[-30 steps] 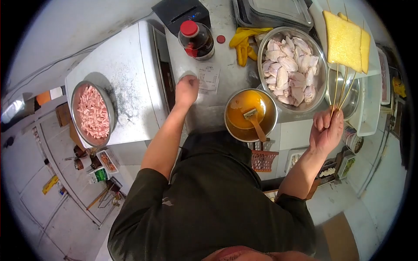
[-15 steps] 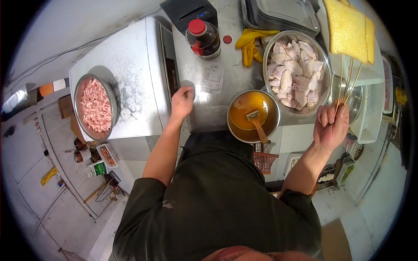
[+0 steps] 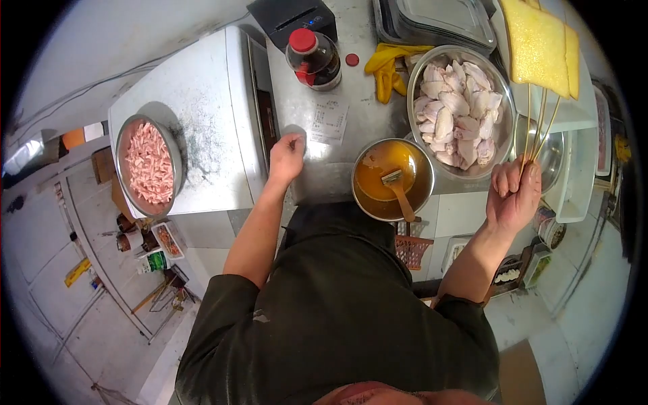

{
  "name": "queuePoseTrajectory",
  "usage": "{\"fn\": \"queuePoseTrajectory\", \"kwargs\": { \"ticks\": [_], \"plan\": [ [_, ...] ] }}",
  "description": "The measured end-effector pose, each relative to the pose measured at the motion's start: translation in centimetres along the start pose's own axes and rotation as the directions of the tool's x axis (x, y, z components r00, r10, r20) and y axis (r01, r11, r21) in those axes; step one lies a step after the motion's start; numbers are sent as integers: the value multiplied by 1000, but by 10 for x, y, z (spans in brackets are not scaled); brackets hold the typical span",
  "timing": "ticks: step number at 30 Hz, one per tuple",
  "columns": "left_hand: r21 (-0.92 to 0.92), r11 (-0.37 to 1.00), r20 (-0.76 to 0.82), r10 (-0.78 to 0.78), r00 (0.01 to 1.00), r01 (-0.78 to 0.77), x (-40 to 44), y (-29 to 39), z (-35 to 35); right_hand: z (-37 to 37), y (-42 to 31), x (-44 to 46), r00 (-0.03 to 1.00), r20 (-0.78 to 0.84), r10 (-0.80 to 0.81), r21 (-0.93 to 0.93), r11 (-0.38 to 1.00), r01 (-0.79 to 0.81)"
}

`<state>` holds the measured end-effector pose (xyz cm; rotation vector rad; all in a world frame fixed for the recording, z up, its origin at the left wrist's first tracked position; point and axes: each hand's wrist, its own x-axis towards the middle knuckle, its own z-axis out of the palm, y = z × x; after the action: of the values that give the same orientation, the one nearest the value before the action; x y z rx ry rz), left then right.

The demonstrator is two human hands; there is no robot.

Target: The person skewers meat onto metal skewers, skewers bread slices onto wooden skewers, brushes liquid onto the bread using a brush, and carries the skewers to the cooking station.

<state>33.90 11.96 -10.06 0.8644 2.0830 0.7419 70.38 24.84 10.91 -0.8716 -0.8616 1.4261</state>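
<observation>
My right hand (image 3: 514,196) grips the lower ends of several thin skewers (image 3: 539,125). Flat yellow slabs (image 3: 538,50) are threaded on their upper ends, at the top right. My left hand (image 3: 287,158), its fingers curled, rests near the edge of the metal table (image 3: 320,172), just left of a printed receipt (image 3: 329,121). Whether it holds anything small is hidden. Between my hands stands a metal bowl of orange liquid (image 3: 378,172), with a wooden-handled brush (image 3: 399,194) leaning in it. Behind my right hand is a large bowl of raw chicken wings (image 3: 459,115).
A bowl of pink meat strips (image 3: 148,165) stands on the white surface (image 3: 209,121) at left. At the back are a red-capped bottle (image 3: 314,61), a black box (image 3: 293,23), yellow gloves (image 3: 388,71) and stacked metal trays (image 3: 442,23). A white bin (image 3: 574,182) is at right.
The skewers and slabs have moved slightly up and right with my right hand. My left hand has moved slightly lower, its fingers still curled. The whole view has shifted a little.
</observation>
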Motion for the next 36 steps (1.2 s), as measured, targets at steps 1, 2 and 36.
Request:
{"fn": "queuePoseTrajectory", "kwargs": {
  "ticks": [1, 2, 36],
  "plan": [
    [13, 1000, -7, 23, 1000, -22, -1, 2, 0, 0, 0, 0, 1000, -2, 1, -4, 1000, -1],
    [11, 999, -11, 31, 999, -31, 0, 1, 1, 0, -1, -1, 1000, -8, 3, -4, 1000, -3],
    [-43, 999, 39, -2, 999, 4, 1, 11, 4, 6, 3, -2, 1000, -27, 17, 11, 1000, -16]
  ]
}}
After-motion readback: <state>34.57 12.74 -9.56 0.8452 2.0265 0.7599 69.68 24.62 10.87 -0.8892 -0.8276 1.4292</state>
